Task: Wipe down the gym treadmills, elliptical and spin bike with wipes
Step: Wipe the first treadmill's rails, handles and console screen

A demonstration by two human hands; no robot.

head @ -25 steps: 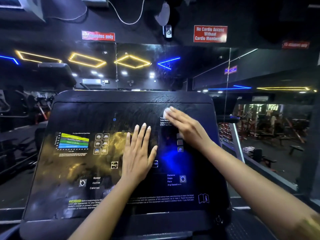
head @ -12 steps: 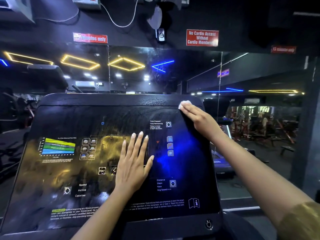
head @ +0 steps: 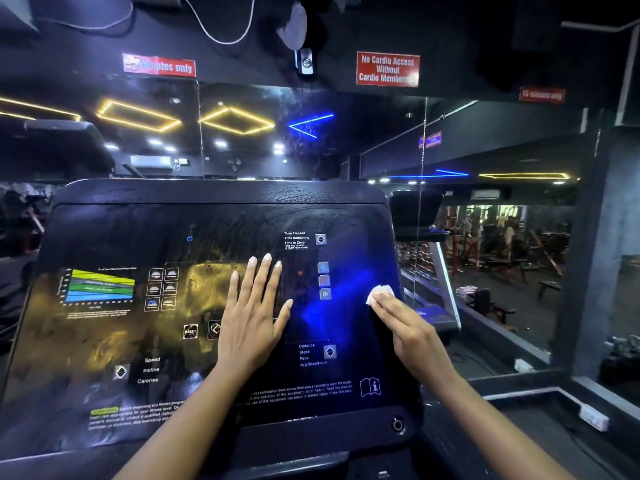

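1. At the bottom centre I see my left hand lying flat on the middle of the treadmill console. Its fingers are straight and close together, and it grasps nothing.
2. At the lower right, my right hand presses a white wipe against the console's right edge. The fingers lie fairly straight over the wipe, which bunches out past the fingertips. The thumb is hidden.
3. The wipe sits in a blue glare, just right of a column of small buttons.
4. The console's glossy face looks streaked, with a coloured chart at the centre left.
5. Beyond the console, a mirror wall reflects yellow diamond lights.
6. At the upper right hangs a red sign reading "No Cardio Access Without Cardio Membership".
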